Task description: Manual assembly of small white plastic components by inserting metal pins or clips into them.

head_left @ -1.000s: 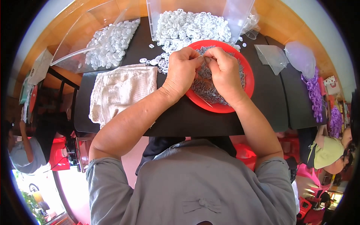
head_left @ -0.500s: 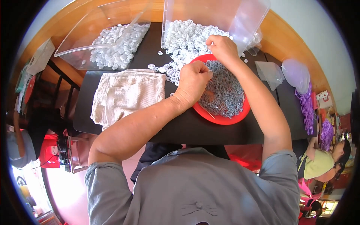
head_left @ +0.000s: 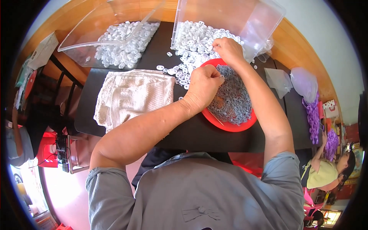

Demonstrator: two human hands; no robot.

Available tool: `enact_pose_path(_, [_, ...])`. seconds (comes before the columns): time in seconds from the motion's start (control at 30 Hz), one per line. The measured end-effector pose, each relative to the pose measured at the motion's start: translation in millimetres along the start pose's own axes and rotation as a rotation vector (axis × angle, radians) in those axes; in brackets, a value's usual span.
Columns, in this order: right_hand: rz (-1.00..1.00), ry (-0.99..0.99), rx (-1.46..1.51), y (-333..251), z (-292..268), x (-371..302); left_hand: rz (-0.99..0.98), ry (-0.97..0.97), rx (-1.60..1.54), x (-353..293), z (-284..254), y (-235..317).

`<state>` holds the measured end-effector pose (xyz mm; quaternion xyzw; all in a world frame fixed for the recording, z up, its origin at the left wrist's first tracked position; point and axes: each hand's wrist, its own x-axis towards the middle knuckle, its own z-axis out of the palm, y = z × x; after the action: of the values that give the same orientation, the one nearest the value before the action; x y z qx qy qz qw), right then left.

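Note:
My left hand (head_left: pixel 203 84) is closed in a pinch over the left side of a red bowl (head_left: pixel 242 126). A tiny greyish bit shows at its fingertips, too small to name. Many small blue-grey pieces (head_left: pixel 235 99) fill the bowl, with a thin light stick (head_left: pixel 215 118) near its lower left rim. Past the bowl's far rim, my right hand (head_left: pixel 229 51) reaches to a heap of white plastic pieces with holes (head_left: pixel 195 38). Its thumb and forefinger are pressed together at the heap's edge; whatever lies between them is hidden.
A clear bin (head_left: pixel 264 34) lies tipped behind the heap. Another clear bin (head_left: pixel 76 53) with similar white pieces stands at the far left. A folded beige towel (head_left: pixel 132 97) lies left of my arm. Plastic bags (head_left: pixel 304 82) and purple strands (head_left: pixel 312 119) are at right, near another person (head_left: pixel 322 174).
The whole view has shifted slightly, moving the table items a little rightward. Both hands keep nearly the same pinched poses over the bowl and at the white heap.

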<state>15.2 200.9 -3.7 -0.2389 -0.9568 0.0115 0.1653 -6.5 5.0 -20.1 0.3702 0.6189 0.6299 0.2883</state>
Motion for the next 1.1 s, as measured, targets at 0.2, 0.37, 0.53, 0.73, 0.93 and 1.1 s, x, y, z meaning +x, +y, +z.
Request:
enact_pose_path(0.2, [0.032,0.093,0.02,8.4,0.4,-8.5,0.011,-0.01,0.007,1.2,1.4,0.7])
enact_pose_path(0.37, [-0.042,0.009,0.01,-9.2,-7.4,-1.7,0.003,-0.002,-0.013,0.4,0.0,0.3])
enact_pose_path(0.53, [-0.078,-0.09,-0.028,-5.9,-4.7,9.1,0.001,-0.003,-0.005,0.8,0.2,-0.9])
enact_pose_path(0.73, [-0.034,0.021,0.019,-2.6,-3.4,2.3,-0.049,-0.042,-0.115,1.2,-1.8,2.4])
enact_pose_path(0.93, [0.312,0.09,1.04,-30.6,-56.5,-75.4,-0.164,-0.056,-0.366,-0.2,-10.2,13.4])
enact_pose_path(1.1, [0.432,0.035,1.305,-34.0,-66.2,-120.9,-0.103,-0.068,-0.378,-3.2,-6.8,15.2])
